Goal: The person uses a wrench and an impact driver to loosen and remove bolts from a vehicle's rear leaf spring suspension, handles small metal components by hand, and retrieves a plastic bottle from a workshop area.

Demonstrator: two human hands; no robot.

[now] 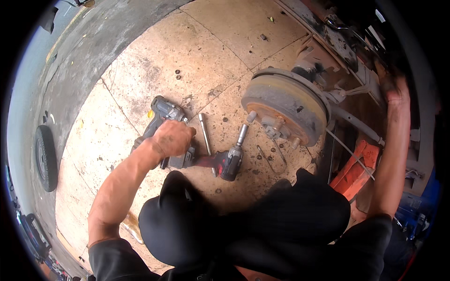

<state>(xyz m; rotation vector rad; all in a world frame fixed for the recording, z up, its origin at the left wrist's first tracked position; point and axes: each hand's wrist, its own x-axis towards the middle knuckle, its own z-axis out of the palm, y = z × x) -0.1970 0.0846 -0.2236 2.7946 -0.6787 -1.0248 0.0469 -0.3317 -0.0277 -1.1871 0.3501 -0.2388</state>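
Note:
My left hand (171, 138) is closed over two power impact wrenches, a grey one (168, 107) and a red-and-black one with a long socket (233, 157); what it grips is unclear. Beside them lies a steel socket wrench (204, 129). My right hand (394, 86) reaches up to the vehicle's dark edge at the far right, its fingers lost in shadow. Between my hands is a dusty, rusty brake drum (276, 96) with studs on its face.
An orange jack stand (358, 166) stands under the vehicle at right. Small nuts (177, 74) and a bent metal rod (281, 157) lie on the tiled floor (140, 56). A tire (46, 159) is at far left. My bent knees fill the lower middle.

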